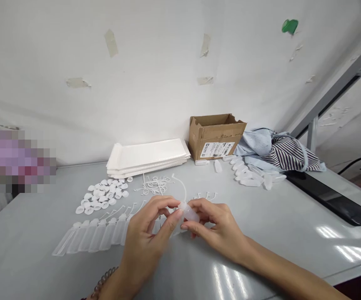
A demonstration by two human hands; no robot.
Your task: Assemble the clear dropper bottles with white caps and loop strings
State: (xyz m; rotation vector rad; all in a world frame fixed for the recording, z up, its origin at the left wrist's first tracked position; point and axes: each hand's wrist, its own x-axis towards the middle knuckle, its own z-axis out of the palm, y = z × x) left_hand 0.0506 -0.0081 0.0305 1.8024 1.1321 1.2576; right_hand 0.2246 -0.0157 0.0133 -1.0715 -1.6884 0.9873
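Note:
Both hands meet over the middle of the grey table [261,233]. My right hand [218,229] grips a small clear plastic tube [189,212] by its body. My left hand [149,237] pinches the tube's cap end with thumb and forefinger. A thin white plastic strand [180,183] curves up from the tube toward the back. Just left of my hands lies a row of several clear tubes [93,235] laid side by side.
Several white round caps [104,196] and white loops [154,185] lie behind the row. A stack of white pouches [147,156], an open cardboard box [214,135], more clear tubes [251,173], crumpled cloth [280,150] and a black tablet [330,198] sit at the back and right.

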